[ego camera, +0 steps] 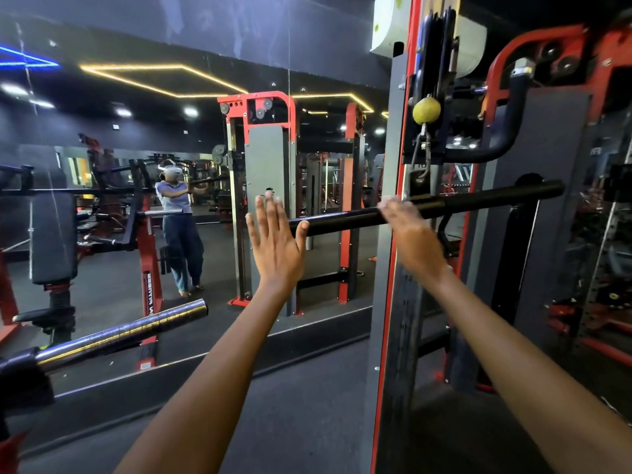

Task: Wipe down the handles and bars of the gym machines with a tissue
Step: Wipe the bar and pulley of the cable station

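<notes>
Left hand [275, 239] is raised flat, fingers straight and spread wide, with only the thumb touching the near end of the black bar [444, 206]; it grips nothing, and I judge it is there to steady the free end so the bar does not swing on its cable. Right hand [407, 222] lies over the top of the bar further along, near the red-edged upright [396, 234] of the cable machine; it is blurred with motion, so I cannot tell whether its fingers curl round the bar or merely press down on it. A pale smear at its fingertips may be the tissue, but the blur leaves that uncertain; no tissue shows plainly anywhere else. The bar hangs nearly level from a clip and chain [422, 148] under a yellow ball [426, 110], which explains why one hand braces while the other rubs: a hanging bar would turn away from a one-handed wipe. Judging by the placing, the wipe is under way on the bar's middle stretch, with the far end beyond the upright not yet reached. A mirror [136, 165] on the wall ahead shows the person with both arms out to the bar. Low at the left, a chrome bar [130, 331] on another machine lies well apart from both hands.
</notes>
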A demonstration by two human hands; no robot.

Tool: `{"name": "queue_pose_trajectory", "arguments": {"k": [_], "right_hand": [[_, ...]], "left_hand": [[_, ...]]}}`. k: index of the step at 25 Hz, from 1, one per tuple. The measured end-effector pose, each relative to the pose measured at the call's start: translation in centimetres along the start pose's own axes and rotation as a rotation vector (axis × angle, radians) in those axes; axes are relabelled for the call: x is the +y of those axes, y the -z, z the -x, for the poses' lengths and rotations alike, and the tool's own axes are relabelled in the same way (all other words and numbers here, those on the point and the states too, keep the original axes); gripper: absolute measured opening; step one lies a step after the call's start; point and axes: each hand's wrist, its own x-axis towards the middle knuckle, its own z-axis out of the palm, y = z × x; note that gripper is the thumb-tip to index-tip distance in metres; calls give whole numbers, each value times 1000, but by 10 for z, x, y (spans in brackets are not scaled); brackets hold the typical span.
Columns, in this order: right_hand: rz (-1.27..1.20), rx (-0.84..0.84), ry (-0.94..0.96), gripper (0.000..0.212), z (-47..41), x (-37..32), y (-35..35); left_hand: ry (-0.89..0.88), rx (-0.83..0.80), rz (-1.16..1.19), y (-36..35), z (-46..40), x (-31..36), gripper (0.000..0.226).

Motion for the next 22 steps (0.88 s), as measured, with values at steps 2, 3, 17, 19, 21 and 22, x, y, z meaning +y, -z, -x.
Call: {"name": "queue_pose_trajectory", "arguments": {"k": [2, 3, 17, 19, 21, 22], "right_hand": [[-3, 67, -223, 40, 11, 28, 18], [-5, 82, -237, 40, 10, 25, 18], [-137, 31, 16, 41, 3, 42, 12], [-81, 24, 57, 38, 6, 80, 15], [-90, 58, -194, 37, 17, 125, 22], [-117, 77, -335, 38, 20, 135, 26]], "left_hand": [[-23, -4, -25, -4, -4, 25, 83], [-105, -37, -16, -9, -6, 46, 79], [-409, -52, -134, -57, -6, 153, 59], [-447, 20, -65, -57, -8, 146, 54], [-448, 66, -22, -56, -9, 139, 52], [-429, 67, -11, -55, -9, 138, 52]]}}
